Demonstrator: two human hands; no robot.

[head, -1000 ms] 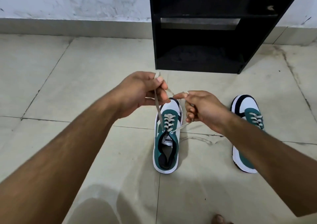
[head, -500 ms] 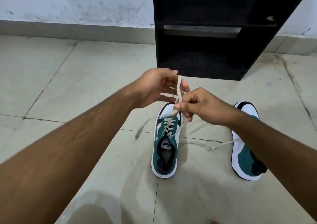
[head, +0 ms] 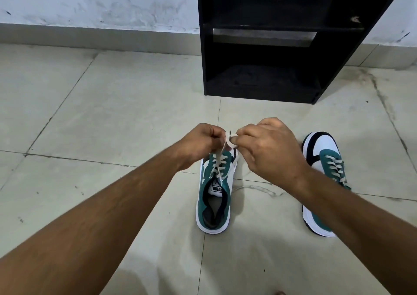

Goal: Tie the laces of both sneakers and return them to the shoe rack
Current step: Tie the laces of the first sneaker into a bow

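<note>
A green and white sneaker stands on the floor tiles in the middle, toe pointing away from me. Its cream lace rises from the eyelets into my two hands, which meet just above the toe. My left hand pinches one strand. My right hand pinches a small loop of lace right beside it. The second sneaker lies to the right, partly hidden behind my right forearm, with a loose lace trailing over the floor between the two shoes.
A black shoe rack stands against the white wall beyond the sneakers, its shelves holding nothing. Pale floor tiles stretch to the left. A toe shows at the bottom edge.
Both hands have dropped lower and closer to the sneaker's toe. The long strand held up before is now a short loop pinched between the two hands.
</note>
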